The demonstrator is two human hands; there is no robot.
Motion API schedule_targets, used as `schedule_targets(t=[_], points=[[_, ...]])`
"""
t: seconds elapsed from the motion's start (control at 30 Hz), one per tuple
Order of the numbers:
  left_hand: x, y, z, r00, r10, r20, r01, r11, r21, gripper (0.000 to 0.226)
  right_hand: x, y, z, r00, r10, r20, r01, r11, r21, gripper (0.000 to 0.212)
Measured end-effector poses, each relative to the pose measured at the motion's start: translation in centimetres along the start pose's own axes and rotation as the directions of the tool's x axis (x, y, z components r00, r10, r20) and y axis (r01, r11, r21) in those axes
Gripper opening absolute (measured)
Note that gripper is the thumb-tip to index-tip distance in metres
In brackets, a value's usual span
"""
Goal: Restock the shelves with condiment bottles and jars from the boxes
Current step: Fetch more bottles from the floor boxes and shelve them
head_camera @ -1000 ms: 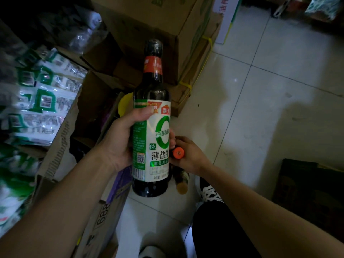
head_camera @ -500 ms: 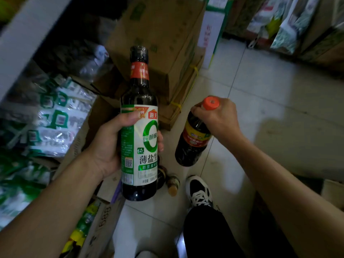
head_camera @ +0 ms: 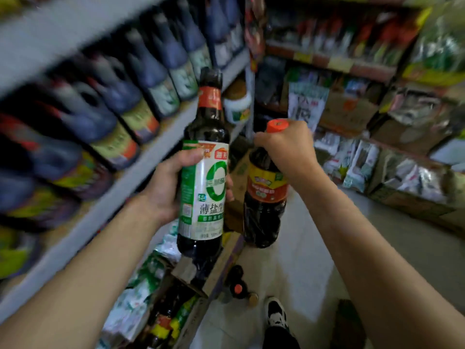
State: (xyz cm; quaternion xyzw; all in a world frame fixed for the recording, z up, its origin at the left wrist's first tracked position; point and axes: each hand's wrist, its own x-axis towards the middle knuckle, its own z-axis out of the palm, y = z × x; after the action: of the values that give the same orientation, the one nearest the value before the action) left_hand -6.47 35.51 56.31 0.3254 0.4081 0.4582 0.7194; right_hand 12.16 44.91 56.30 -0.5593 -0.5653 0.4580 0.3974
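A person stands in a narrow shop aisle, seen from a camera on their head, with both arms stretched forward. The left hand [head_camera: 169, 190] wraps round the middle of a tall dark bottle [head_camera: 202, 187] with a green and white label, thumb over the label's top edge, holding it upright in the air just beside the shelf [head_camera: 141, 170] on the left. The right hand [head_camera: 285, 149] clamps from above round the neck of a shorter bottle [head_camera: 266, 200] with an orange cap and a red and yellow label, so that it hangs just right of the tall one. Neither bottle rests on anything yet. The shelf already carries blurred rows of dark bottles [head_camera: 141, 79], and a white tub [head_camera: 237, 107] sits at its far end. Below the hands an open cardboard box [head_camera: 214, 273] shows more bottles inside, and a few loose ones [head_camera: 237, 285] stand on the tiled floor [head_camera: 307, 268] near a black and white shoe [head_camera: 276, 313]. The restocking looks part done: much of the shelf is stocked, these two bottles have still to be placed, and more stock waits below.
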Motion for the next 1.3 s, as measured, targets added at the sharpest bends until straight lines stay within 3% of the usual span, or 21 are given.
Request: schedule_targets(t=[0.27,0.5,0.63,0.77,0.87,1.0,1.13,1.23,1.3], points=[[-17.3,17.7,7.4,0.954,0.294,-0.057,-0.295,0.955,-0.004,0.056,-10.1,-28.3,0.4,0.948,-0.242,0.206,0.231,0.97,0.076,0.029],[-30.9,26.0,7.9,0.851,0.507,-0.138,-0.497,0.862,0.1,0.052,-17.9,-43.2,2.6,0.792,-0.399,0.463,0.331,0.917,0.224,0.018],[-36.1,28.1,7.8,0.777,0.598,-0.199,-0.574,0.802,0.167,0.056,-20.3,-48.4,4.8,0.757,-0.404,0.513,0.28,0.911,0.303,0.027],[-39.4,29.8,8.0,0.702,0.667,-0.251,-0.63,0.745,0.22,0.064,-20.7,-52.4,6.3,0.701,-0.286,0.653,0.151,0.955,0.256,0.015],[-40.5,30.6,9.0,0.631,0.716,-0.298,-0.66,0.697,0.28,0.062,-20.8,-54.7,6.7,0.636,-0.263,0.726,0.099,0.96,0.261,0.023],[-41.7,31.3,10.3,0.562,0.76,-0.327,-0.684,0.649,0.333,0.065,-21.2,-56.7,7.2,0.522,-0.304,0.797,0.143,0.952,0.27,0.043],[-44.1,31.1,11.7,0.498,0.792,-0.353,-0.708,0.607,0.361,0.061,-22.0,-58.3,8.0,0.38,-0.385,0.841,0.241,0.919,0.312,0.029],[-47.8,30.6,12.2,0.427,0.809,-0.405,-0.716,0.576,0.394,0.058,-25.1,-59.3,8.8,0.28,-0.491,0.825,0.35,0.852,0.389,0.067],[-51.1,30.2,12.3,0.361,0.824,-0.437,-0.708,0.547,0.447,0.058,-27.8,-60.1,9.8,0.211,-0.556,0.804,0.376,0.806,0.458,0.075]])
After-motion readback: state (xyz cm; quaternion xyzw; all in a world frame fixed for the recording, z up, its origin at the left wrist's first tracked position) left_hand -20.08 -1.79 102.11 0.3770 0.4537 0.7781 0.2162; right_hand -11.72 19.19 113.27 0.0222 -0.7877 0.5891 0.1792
